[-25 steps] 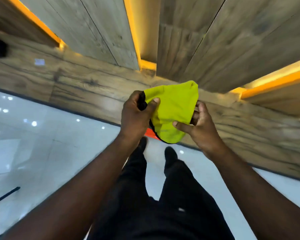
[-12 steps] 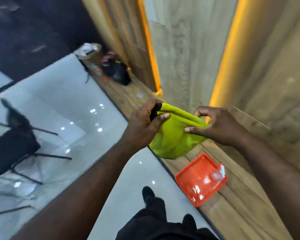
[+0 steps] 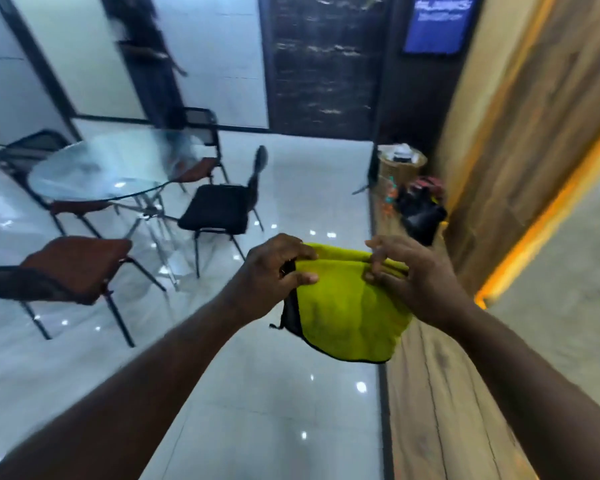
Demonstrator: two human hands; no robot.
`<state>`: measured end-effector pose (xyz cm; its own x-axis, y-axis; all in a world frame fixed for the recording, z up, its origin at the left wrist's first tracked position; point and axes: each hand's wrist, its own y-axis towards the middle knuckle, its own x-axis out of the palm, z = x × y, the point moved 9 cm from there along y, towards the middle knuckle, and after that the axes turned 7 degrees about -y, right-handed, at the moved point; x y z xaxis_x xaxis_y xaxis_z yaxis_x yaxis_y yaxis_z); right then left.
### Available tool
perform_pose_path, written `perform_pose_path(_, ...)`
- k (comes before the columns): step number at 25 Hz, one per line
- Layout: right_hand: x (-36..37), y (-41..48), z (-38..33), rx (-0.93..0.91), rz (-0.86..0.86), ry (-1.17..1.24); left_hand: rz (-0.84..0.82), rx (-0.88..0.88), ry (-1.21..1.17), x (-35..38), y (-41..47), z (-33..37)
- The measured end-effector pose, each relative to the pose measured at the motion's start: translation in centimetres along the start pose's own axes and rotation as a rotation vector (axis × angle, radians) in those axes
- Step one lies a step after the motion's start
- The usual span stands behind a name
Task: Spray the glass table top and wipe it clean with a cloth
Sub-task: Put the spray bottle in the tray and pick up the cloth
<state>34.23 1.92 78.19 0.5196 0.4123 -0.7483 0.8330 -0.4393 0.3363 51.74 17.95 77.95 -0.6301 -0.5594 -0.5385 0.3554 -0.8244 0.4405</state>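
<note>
A yellow-green cloth (image 3: 347,313) with a black edge hangs in the air in front of me, folded over at its top. My left hand (image 3: 274,275) pinches its upper left corner between thumb and fingers. My right hand (image 3: 412,275) pinches the upper right fold with its fingertips. The round glass table top (image 3: 94,171) stands well ahead on the left, far from both hands. No spray bottle is in view.
Several chairs ring the table: a black one (image 3: 218,209) on its right, a brown one (image 3: 73,265) nearest me. A person (image 3: 146,50) stands blurred behind the table. A basket (image 3: 400,164) and bags (image 3: 423,209) sit by the wooden wall on the right.
The view has swung left from the wooden wall and orange tray to face the room and glass table. Both hands still hold the cloth, now stretched wider between them.
</note>
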Motion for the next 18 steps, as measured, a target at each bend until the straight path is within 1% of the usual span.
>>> perform_pose_path(2,5.0,5.2,-2.9,-0.050,-0.116,-0.020,0.045,-0.060,0.034,-5.3,-1.4,-4.3)
perform_pose_path(6,15.3,13.1,-7.1,-0.024,-0.251,0.086,0.100,-0.147,0.151,-15.8,-3.5,-11.5)
perform_pose_path(10,25.1,20.6,-12.5,-0.129,-0.369,0.155,0.141,-0.238,0.250,-25.7,-5.2,-18.0)
perform_pose_path(12,28.8,24.2,-14.4,-0.176,-0.377,0.186,0.190,-0.307,0.279,-29.3,-5.5,-20.9)
perform_pose_path(15,34.2,30.5,-15.7,-0.203,-0.364,0.248,0.389,-0.441,0.226,-34.6,-4.8,-26.3)
perform_pose_path(17,37.2,35.6,-16.5,-0.243,-0.348,0.284,0.510,-0.470,0.211,-37.7,-2.7,-29.6)
perform_pose_path(18,38.1,38.3,-16.9,-0.251,-0.332,0.323,0.561,-0.450,0.212,-39.0,-1.4,-30.9)
